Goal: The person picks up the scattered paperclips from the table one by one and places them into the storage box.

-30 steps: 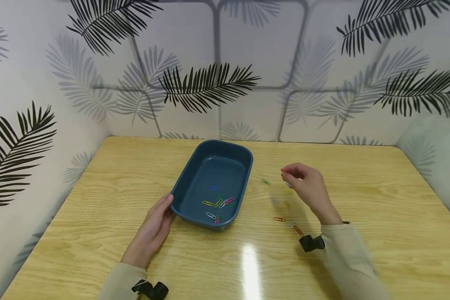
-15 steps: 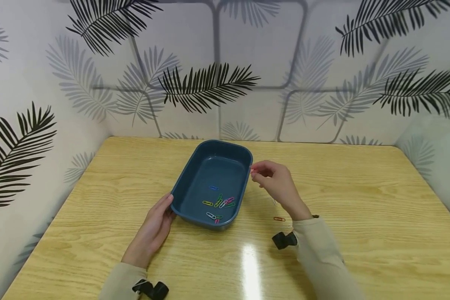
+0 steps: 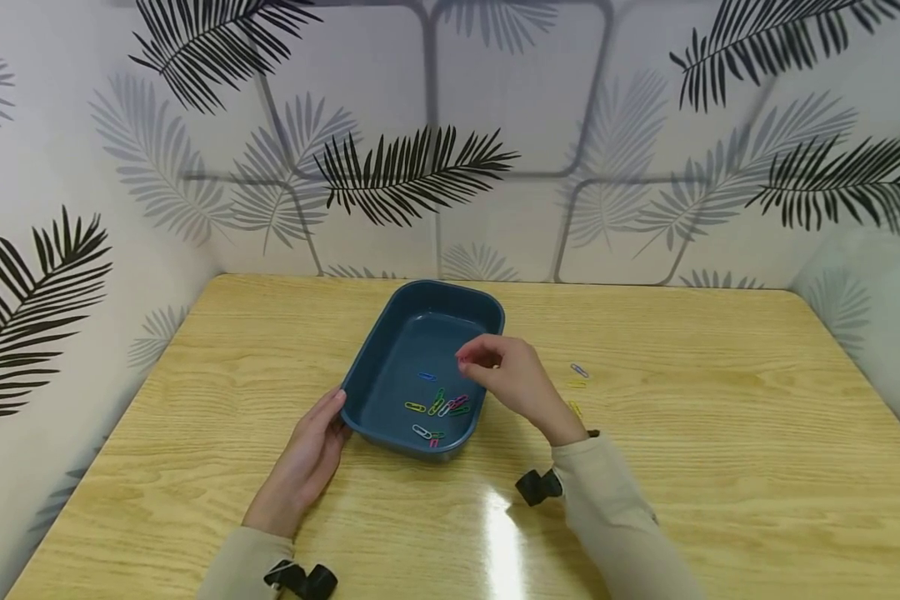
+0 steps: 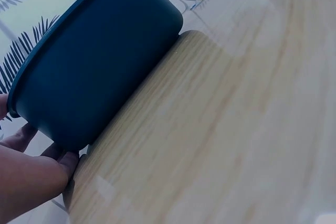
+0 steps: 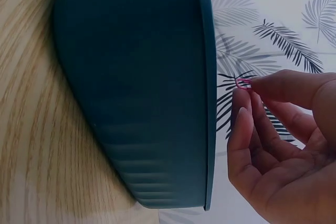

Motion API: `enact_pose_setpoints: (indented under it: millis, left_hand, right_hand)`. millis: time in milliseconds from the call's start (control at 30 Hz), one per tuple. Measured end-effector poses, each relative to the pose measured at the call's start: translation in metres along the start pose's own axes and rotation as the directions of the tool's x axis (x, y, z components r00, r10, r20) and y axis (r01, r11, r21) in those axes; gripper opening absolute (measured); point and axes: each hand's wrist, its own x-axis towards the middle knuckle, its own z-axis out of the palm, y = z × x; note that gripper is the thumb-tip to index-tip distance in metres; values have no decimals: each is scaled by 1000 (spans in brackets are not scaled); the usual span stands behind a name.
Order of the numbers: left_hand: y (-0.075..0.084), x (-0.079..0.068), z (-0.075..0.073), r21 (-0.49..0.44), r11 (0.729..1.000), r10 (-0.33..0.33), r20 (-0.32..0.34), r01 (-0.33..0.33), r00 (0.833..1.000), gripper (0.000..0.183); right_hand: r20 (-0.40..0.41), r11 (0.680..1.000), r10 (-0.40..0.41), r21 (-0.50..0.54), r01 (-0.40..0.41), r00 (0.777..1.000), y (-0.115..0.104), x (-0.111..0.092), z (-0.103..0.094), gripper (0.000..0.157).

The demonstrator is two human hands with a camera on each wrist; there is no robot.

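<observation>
A dark blue plastic bin (image 3: 438, 342) stands on the table with several coloured paper clips inside, among them a yellow paper clip (image 3: 416, 407) and a blue paper clip (image 3: 427, 377). My left hand (image 3: 311, 454) holds its near left corner, thumb at the rim, and in the left wrist view the fingers (image 4: 65, 163) press low on the wall. Above the bin's right side, my right hand (image 3: 513, 375) pinches a pink paper clip (image 5: 242, 83) between thumb and fingertips. That clip is clear above the rim in the right wrist view.
To the right of the bin a pale violet paper clip (image 3: 579, 369) and a yellow paper clip (image 3: 576, 384) lie on the wooden table (image 3: 720, 433). My right forearm covers other clips there. A leaf-patterned covering (image 3: 495, 212) rises behind the table.
My right hand has moved left from the loose clips, across the bin's right rim, carrying the pink paper clip over the bin. The left hand and the bin have stayed put.
</observation>
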Motion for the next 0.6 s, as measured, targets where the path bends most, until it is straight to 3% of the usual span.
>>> enact_pose_setpoints:
  millis: [600]
  left_hand:
    - [-1,0,1,18,1000,10,-12,-10,1000,48]
  right_hand:
    - [0,1000,-6,-8,6,1000,0,0,0,13]
